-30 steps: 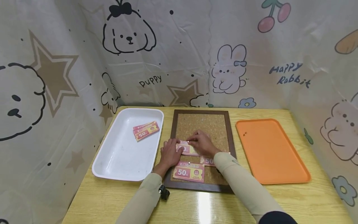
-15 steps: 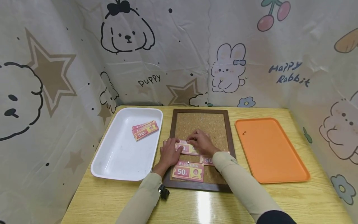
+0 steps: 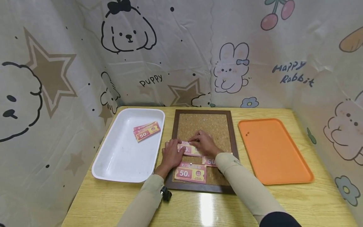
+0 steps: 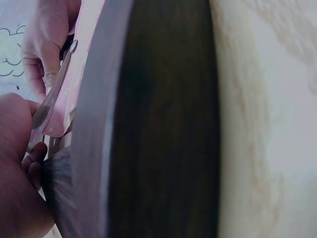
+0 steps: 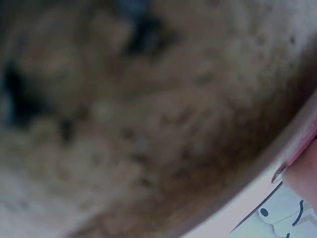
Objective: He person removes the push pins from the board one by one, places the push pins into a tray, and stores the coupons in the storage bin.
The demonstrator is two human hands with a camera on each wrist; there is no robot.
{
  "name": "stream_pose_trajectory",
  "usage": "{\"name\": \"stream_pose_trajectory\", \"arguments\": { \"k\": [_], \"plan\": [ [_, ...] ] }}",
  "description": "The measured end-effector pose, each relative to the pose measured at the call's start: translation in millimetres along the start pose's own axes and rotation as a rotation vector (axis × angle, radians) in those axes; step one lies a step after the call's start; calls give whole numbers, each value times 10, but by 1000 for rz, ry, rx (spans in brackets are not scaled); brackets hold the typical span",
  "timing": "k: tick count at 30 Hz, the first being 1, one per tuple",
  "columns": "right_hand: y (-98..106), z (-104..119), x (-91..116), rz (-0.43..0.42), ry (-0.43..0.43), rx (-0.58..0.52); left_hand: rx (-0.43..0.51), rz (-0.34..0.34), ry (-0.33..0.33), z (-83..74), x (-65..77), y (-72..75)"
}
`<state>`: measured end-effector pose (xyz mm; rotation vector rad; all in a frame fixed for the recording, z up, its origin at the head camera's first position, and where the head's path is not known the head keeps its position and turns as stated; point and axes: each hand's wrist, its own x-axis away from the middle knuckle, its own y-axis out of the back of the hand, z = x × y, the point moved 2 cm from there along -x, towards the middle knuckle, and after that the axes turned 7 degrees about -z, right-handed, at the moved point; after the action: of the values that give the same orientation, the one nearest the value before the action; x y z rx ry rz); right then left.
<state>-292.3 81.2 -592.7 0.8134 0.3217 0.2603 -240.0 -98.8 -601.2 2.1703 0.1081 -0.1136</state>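
Observation:
A brown-framed corkboard [image 3: 204, 122] lies on the table with several pink-and-yellow coupons on it. My left hand [image 3: 171, 154] rests over the board's left frame, its thumb pressing the upper coupon [image 3: 193, 150]. Above that coupon's top edge, my right hand [image 3: 204, 143] pinches a tiny pushpin [image 3: 190, 143], mostly hidden by the fingertips. A lower coupon [image 3: 189, 174] lies flat, a pushpin [image 3: 191, 163] at its top edge. Another coupon [image 3: 209, 161] is partly covered by the right sleeve. In the left wrist view, the right thumb [image 4: 51, 64] reaches down close to the coupons.
A white tray [image 3: 122, 154] on the left holds a small pile of coupons [image 3: 147, 132]. On the right lies an orange tray [image 3: 279, 154] with a few tiny dark bits [image 3: 247, 134] near its left edge. Patterned curtains stand behind and at both sides.
Both hands keep nearly the same place on the upper coupon, the right fingertips still at its top edge. The whole head view has shifted slightly.

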Motion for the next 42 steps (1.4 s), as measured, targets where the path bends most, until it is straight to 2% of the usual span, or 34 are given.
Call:
{"name": "stream_pose_trajectory", "arguments": {
  "k": [6, 18, 24, 28, 42],
  "plan": [
    [4, 20, -2, -24, 60, 27, 5, -1, 0, -12, -2, 12],
    [-49, -29, 22, -16, 23, 36, 14, 5, 11, 5, 18, -3],
    [-24, -34, 20, 37, -23, -12, 13, 13, 13, 13, 11, -19],
    [-18, -32, 2, 35, -42, 9, 12, 4, 13, 3, 1, -1],
    [-48, -29, 3, -18, 17, 40, 16, -2, 17, 1, 12, 8]
  ]
}}
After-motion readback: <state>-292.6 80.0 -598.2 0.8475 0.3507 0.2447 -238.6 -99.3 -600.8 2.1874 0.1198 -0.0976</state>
